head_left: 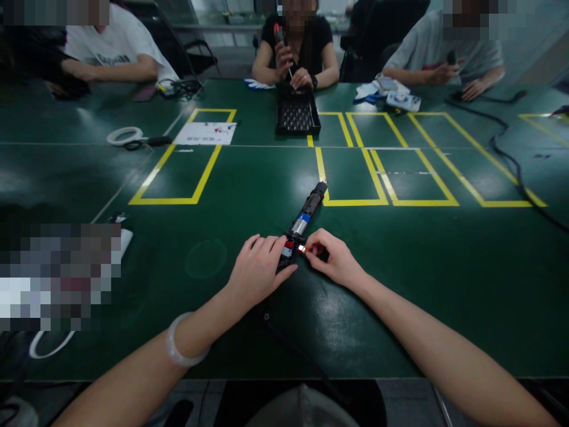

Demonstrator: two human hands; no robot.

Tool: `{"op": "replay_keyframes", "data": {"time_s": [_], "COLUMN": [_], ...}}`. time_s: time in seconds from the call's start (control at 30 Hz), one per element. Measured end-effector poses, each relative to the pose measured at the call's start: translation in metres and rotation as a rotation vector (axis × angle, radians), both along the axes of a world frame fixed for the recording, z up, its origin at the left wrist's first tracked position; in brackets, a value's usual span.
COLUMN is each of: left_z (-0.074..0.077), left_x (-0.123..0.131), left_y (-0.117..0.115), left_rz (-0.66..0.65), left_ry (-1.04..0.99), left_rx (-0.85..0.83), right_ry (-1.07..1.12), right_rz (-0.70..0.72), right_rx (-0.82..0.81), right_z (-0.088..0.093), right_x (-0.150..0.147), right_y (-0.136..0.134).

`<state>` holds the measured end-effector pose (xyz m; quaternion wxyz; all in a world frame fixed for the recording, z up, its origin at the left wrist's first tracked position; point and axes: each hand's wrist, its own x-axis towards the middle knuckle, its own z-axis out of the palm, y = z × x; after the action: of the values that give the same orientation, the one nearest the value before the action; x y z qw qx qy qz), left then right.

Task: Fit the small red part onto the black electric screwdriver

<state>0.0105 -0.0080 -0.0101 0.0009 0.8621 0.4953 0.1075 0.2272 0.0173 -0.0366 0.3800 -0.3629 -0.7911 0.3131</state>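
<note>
Centre of frame: tubular device [302, 223] lay on the bench [249, 216], lower end under the left hand [258, 267], fingers loosely curled round it; right hand [335, 258] had fingers pinched on a small bright part [301, 249] at its side; firm bracing, light touch seemed best

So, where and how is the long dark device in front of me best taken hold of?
Probably across its slim black barrel, beyond the silver-and-blue section, coming from the right: the device is long, narrow and slants away rightward, and the left grip covers part of its near end from the left.
</note>
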Motion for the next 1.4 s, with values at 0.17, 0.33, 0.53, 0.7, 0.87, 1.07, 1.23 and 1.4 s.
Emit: {"op": "replay_keyframes", "data": {"time_s": [0.17,0.33,0.53,0.7,0.87,1.07,1.23,1.4], "left_z": [0.001,0.002,0.004,0.007,0.01,0.013,0.015,0.015], "left_x": [-0.001,-0.001,0.0,0.001,0.001,0.002,0.002,-0.005], "left_y": [0.001,0.002,0.001,0.001,0.005,0.005,0.005,0.009], "left_rz": [-0.001,0.0,0.012,-0.121,-0.165,-0.137,-0.109,0.014], "left_ry": [-0.017,-0.039,-0.082,-0.256,-0.365,-0.357,-0.358,-0.394], "left_rx": [-0.012,-0.005,0.046,0.062,-0.001,-0.112,-0.155,-0.189], "right_ry": [0.023,0.032,0.058,0.307,0.348,0.012,-0.162,0.03], "right_rz": [0.001,0.01,0.014,0.096,0.181,0.129,0.098,-0.088], "right_rx": [-0.017,-0.004,-0.032,-0.393,-0.512,0.022,0.202,0.042], "right_z": [0.004,0.003,0.003,0.003,0.004,0.011,0.011,0.007], "right_x": [0.0,0.001,0.0,-0.002,-0.003,-0.002,0.0,0.002], "right_y": [-0.001,-0.002,-0.002,-0.002,-0.005,-0.011,-0.013,-0.007]}}
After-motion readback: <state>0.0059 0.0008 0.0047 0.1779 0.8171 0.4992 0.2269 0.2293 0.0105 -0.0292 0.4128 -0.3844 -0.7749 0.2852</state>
